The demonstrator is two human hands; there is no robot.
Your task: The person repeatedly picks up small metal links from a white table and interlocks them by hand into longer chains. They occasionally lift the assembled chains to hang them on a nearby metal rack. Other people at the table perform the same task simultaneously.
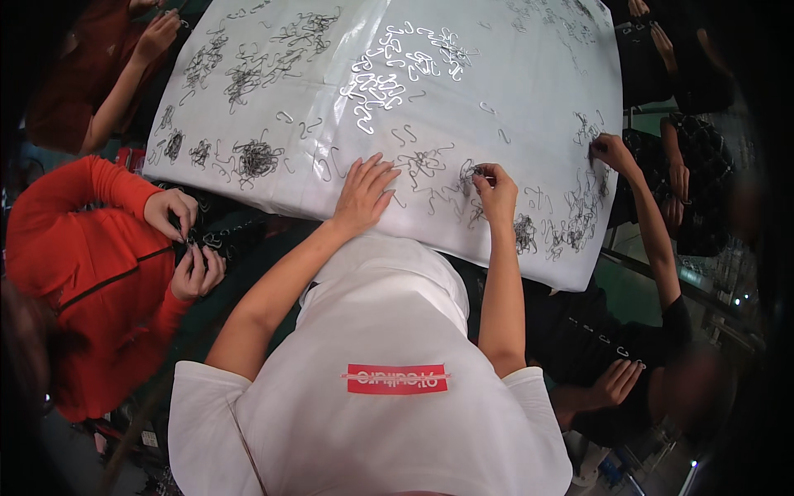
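Note:
My left hand (365,195) lies flat on the white-covered table (347,227), palm down and fingers spread, close to the near edge. Just past its fingertips is a loose scatter of thin metal S-hooks (426,163). To the right, my right hand (498,197) is closed in a pinch, with dark wire S-hooks (468,175) at its fingertips; how many it grips is hidden. Below and right of that hand sits a dense clump of hooks (525,234).
Brighter silver hooks (376,87) lie mid-table, and a tight dark pile (257,159) lies at left. A red-sleeved person (91,273) works at my left. At right, a neighbour's hand (610,153) reaches onto the table, while their other hand (619,382) holds a chain of hooks.

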